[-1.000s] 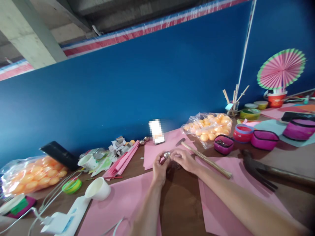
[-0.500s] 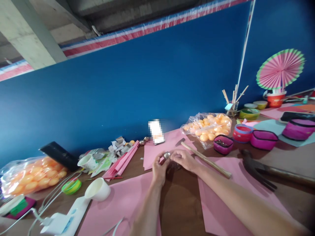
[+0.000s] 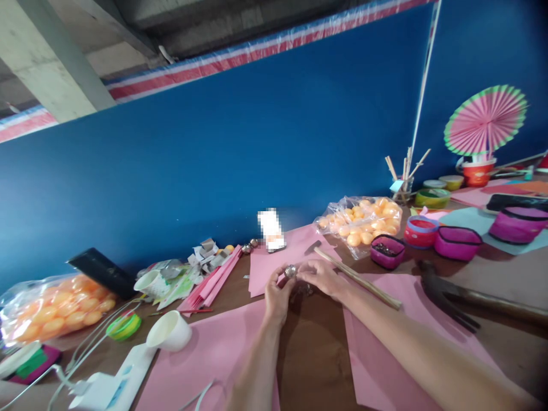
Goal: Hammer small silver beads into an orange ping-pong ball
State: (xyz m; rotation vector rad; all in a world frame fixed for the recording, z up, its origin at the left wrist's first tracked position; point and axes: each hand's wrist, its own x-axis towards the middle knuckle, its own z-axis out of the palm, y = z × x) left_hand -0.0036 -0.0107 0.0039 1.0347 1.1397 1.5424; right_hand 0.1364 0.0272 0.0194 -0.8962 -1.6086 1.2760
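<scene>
Pinching a shiny ball, the left hand sits at its seven o'clock; at three, the right hand has bent fingers, their grip unclear. Farther, at two, lies a bag of orange balls.

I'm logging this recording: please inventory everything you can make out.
silver ball: 1, silver, centre
phone: 1, colour unclear, centre
shiny balls: 2 visible, metallic, left of phone
small hammer: 1, tan handle, centre right
claw hammer: 1, dark, right
bagged balls: 2 bags, orange, left and right
pink paper: several sheets, pink, left to right
black flat items: 2, black, left and far right
magenta containers: 3, magenta, right
fan: 1, pink and green, right
red cup: 1, red, under fan
sticks: several, pale, right
white cup: 1, white, left
power strip: 1, white, lower left
wall: 1, blue, behind
table: 1, brown, beneath
left hand: 1, bare, holding silver ball
right hand: 1, bare, beside silver ball
</scene>
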